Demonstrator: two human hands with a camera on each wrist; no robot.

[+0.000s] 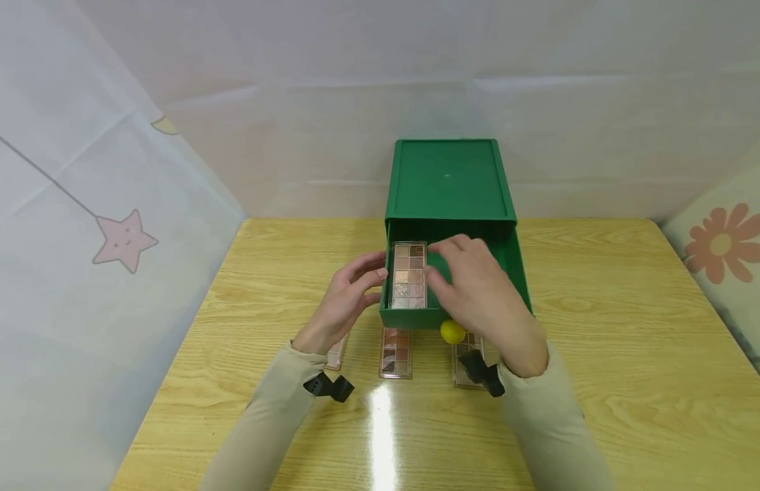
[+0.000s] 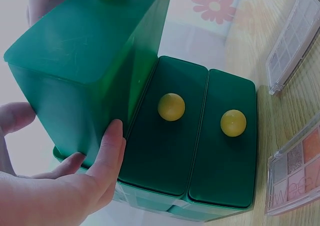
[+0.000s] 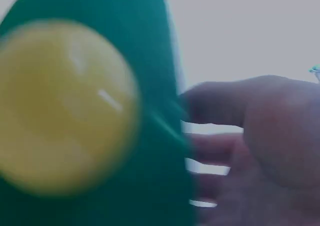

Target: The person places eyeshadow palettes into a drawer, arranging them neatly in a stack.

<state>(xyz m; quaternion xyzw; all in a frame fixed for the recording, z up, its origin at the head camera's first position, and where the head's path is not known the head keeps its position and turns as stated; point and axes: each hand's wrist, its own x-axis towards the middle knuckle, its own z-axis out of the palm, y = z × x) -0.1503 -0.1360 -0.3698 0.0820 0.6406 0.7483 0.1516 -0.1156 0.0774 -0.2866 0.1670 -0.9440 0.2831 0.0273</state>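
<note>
In the head view an eyeshadow palette (image 1: 409,276) lies along the left wall inside the pulled-out green drawer (image 1: 410,318). My right hand (image 1: 480,286) reaches over the drawer front, with its thumb and index fingertips right at the palette's right edge. In the right wrist view its fingers pass behind the drawer front, next to a large blurred yellow knob (image 3: 65,108). My left hand (image 1: 343,296) is at the drawer's left wall, thumb tip by the rim. The left wrist view shows its fingers (image 2: 107,151) spread against the drawer's outer side.
The green drawer cabinet (image 1: 447,179) stands at the table's back. Below the pulled-out drawer are two closed drawers (image 2: 165,146) with yellow knobs. Three more palettes lie on the wooden table (image 1: 606,341) in front: left (image 1: 337,354), middle (image 1: 396,354) and right (image 1: 468,375).
</note>
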